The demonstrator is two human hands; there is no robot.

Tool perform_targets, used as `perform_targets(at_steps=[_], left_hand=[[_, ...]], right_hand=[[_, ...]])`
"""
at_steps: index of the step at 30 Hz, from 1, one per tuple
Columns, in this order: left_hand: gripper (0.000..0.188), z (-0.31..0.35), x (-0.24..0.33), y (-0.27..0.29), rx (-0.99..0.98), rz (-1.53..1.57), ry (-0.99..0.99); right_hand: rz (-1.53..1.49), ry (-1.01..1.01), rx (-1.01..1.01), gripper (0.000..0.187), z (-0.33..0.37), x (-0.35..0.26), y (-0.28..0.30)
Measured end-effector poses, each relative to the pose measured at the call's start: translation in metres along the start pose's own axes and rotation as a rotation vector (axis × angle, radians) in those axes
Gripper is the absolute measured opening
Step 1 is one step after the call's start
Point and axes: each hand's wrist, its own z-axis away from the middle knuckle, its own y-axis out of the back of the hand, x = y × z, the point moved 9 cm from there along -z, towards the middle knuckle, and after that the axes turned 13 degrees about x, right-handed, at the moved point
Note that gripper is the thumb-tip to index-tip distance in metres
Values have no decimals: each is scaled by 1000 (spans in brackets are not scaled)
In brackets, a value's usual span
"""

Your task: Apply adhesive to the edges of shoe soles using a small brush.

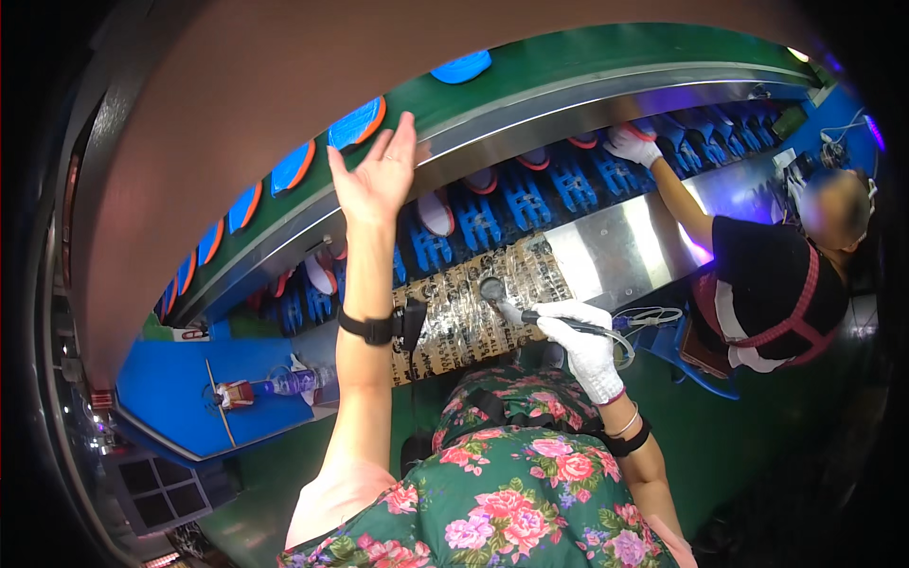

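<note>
My bare left hand [377,185] is raised over the metal edge of the green conveyor belt [417,97], fingers spread, holding nothing. Close to its fingertips on the belt lies a blue shoe sole with an orange rim [355,125]. In a white glove, my right hand [589,358] grips a black-handled tool [533,316] that looks like a brush, with a pale cord or tube trailing from it. The tool's greyish tip reaches a dark round piece [492,289] over the tape-covered ledge [445,327]; whether the two are joined I cannot tell.
Blue clamp-like holders [478,222] line a lower track, some carrying white-and-red soles [436,213]. At right, a co-worker [767,284] reaches a gloved hand [632,144] to that track. A blue side table [170,379] on the left bears a plastic bottle [292,381].
</note>
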Motion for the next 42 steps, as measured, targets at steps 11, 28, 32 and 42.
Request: perform_targets(at_steps=[11,28,32,42], left_hand=[[72,-82,-59,-76,-72,-1990,-1332],[90,91,-16,69,-17,-1129,-607],[64,78,-36,129,217,-1229,-193],[84,137,-126,158,-69,-858,139]], right_hand=[[10,22,-49,18,5,-4,-10],[-85,15,202,22,17,-23,48],[-386,2,196,17,11,-39,45],[-8,260,31,24,13,-130,-7]])
